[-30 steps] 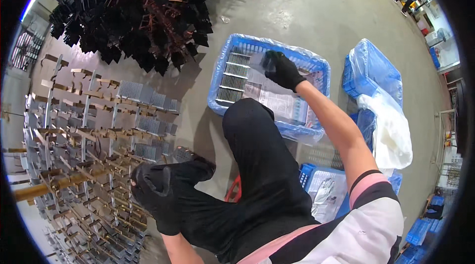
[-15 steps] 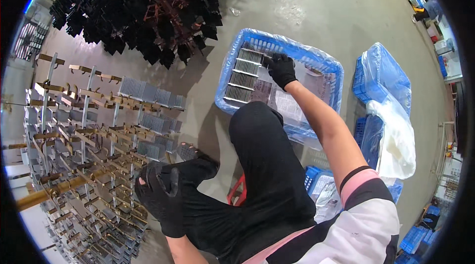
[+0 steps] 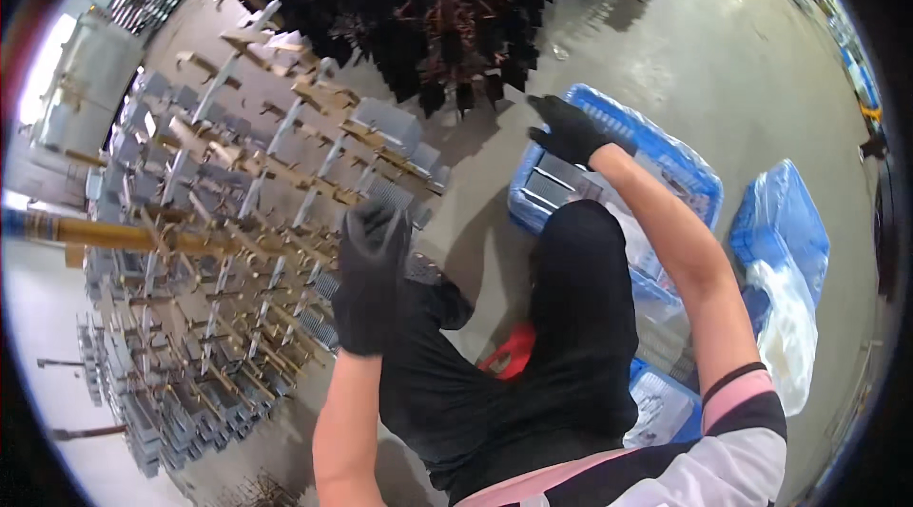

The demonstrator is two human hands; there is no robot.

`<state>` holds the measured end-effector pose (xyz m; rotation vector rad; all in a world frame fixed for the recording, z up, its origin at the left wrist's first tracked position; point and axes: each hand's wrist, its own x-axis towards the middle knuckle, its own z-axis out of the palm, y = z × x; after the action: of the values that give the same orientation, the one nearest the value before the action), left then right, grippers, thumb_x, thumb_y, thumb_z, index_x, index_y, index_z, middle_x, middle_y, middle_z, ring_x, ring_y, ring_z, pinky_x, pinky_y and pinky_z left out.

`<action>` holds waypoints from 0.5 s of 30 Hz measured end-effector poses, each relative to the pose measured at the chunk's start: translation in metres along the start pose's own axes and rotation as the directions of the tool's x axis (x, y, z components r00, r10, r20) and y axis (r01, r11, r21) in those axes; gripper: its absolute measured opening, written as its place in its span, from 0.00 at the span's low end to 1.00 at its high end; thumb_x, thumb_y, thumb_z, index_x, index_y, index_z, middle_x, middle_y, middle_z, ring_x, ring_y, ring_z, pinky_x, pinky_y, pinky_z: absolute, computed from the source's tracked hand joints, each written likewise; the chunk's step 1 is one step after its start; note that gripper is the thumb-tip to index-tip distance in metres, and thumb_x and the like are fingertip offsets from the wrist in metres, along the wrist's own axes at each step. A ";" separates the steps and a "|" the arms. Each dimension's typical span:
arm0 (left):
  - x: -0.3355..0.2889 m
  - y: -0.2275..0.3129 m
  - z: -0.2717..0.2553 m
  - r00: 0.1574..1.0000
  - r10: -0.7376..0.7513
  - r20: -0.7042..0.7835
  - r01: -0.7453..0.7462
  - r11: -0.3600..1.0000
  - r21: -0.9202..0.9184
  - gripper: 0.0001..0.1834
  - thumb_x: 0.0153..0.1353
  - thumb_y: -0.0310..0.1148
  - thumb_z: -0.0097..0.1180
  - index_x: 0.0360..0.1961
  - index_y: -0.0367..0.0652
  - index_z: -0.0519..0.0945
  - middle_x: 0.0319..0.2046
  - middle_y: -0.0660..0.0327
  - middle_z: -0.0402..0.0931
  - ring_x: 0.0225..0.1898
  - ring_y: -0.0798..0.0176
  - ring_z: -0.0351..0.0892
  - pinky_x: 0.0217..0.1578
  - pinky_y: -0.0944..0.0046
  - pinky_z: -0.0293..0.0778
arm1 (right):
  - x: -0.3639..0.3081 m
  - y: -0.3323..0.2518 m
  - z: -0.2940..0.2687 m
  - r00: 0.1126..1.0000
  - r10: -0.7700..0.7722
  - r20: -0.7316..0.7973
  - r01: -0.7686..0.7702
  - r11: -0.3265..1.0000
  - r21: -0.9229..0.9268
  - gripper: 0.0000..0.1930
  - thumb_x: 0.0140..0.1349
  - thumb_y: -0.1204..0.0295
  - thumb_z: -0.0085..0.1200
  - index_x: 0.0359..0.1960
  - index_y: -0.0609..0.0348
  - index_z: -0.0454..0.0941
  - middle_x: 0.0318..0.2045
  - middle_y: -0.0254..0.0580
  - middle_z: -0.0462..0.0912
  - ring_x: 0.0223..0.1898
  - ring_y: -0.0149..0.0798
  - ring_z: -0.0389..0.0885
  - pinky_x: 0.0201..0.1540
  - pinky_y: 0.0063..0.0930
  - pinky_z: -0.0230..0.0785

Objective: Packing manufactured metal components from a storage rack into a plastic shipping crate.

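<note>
My right hand [image 3: 573,133], in a black glove, is over the far left part of a blue plastic basket [image 3: 699,174]. Its thumb and fingers are apart with nothing between them. Inside the basket, finned grey metal heat sinks [image 3: 549,185] show in part beneath this hand, the rest hidden by hand and knee. My left hand [image 3: 371,283], also black-gloved, is raised at the right side of a hanging rack [image 3: 214,93]. Its fingers point up and look slightly bent and apart; I see nothing held. Finned grey heat sinks [image 3: 388,126] hang on the rack close beyond it.
Dark finned parts [image 3: 380,22] hang in a dense cluster at the far side. Right of the basket are another plastic-lined blue basket [image 3: 785,222] and a white plastic bag [image 3: 785,336]. A red stool [image 3: 514,350] shows between my legs. A horizontal yellowish pole [image 3: 105,233] crosses the rack.
My view has swung left. My right hand has lifted from the heat sinks and moved toward the basket's far left edge. The left hand has come up from beside my knee toward the rack.
</note>
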<state>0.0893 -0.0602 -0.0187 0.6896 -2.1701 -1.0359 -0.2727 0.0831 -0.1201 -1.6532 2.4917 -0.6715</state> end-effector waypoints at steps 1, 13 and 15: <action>0.010 -0.015 0.005 0.975 -0.222 0.022 0.218 0.932 -0.288 0.15 0.69 0.36 0.57 0.49 0.37 0.76 0.40 0.57 0.78 0.41 0.65 0.79 0.42 0.64 0.76 | 0.020 -0.033 0.000 0.995 -0.096 0.021 0.095 0.994 0.045 0.39 0.60 0.52 0.58 0.69 0.61 0.61 0.60 0.62 0.73 0.62 0.63 0.70 0.64 0.49 0.65; 0.101 -0.117 0.065 0.950 0.180 -0.256 -0.117 0.963 0.242 0.15 0.70 0.36 0.50 0.43 0.33 0.80 0.28 0.45 0.81 0.28 0.47 0.80 0.31 0.50 0.73 | 0.110 -0.190 0.079 0.954 -0.290 -0.074 0.297 0.950 0.098 0.40 0.57 0.62 0.61 0.70 0.61 0.57 0.48 0.64 0.79 0.51 0.63 0.78 0.49 0.53 0.73; 0.106 -0.099 0.075 0.973 -0.089 -0.214 0.114 0.987 0.109 0.16 0.70 0.38 0.49 0.40 0.34 0.81 0.26 0.44 0.80 0.28 0.46 0.80 0.31 0.48 0.71 | 0.106 -0.172 0.085 0.928 -0.316 -0.200 0.337 0.938 0.084 0.40 0.58 0.64 0.60 0.70 0.62 0.56 0.46 0.63 0.80 0.50 0.64 0.78 0.47 0.54 0.74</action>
<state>-0.0174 -0.1509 -0.1032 0.9317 -2.0437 -0.8469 -0.1432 -0.0936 -0.1103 -2.0701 2.2510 -1.0261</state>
